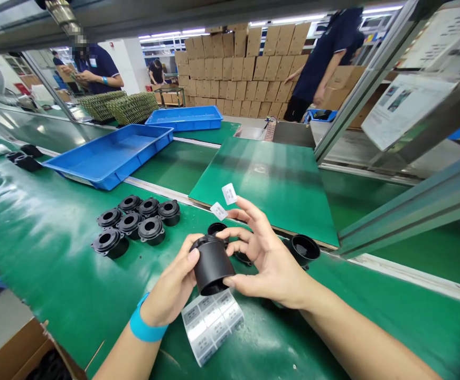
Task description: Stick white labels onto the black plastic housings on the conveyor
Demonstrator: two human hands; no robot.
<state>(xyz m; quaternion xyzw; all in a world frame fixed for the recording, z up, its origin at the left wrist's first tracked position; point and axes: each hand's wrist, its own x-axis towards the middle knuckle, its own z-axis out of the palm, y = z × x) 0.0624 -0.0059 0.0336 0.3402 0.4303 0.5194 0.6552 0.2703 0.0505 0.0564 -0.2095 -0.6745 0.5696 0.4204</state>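
A black cylindrical part [214, 264] is held between my two hands, its open end tilted down toward me. My left hand [174, 285], with a blue band at the wrist, grips its left side. The thumb and some fingers of my right hand [271, 258] touch its right side. Two small white labels, one [228, 194] higher and one [218, 211] lower, cling to the tips of my raised right fingers. Beneath the part, a curled sheet of silver labels [213, 328] lies on the green table [142, 285]. More black parts, one of them [304, 249] to the right, stand partly behind my hands.
Several black ring-shaped parts [130, 222] stand at the left. Behind them are a blue tray [114, 153] and a second blue tray [186, 119]. A green board [269, 179] lies ahead, beside a metal post [412, 203]. A cardboard box [19, 353] is at the lower left. People stand beyond.
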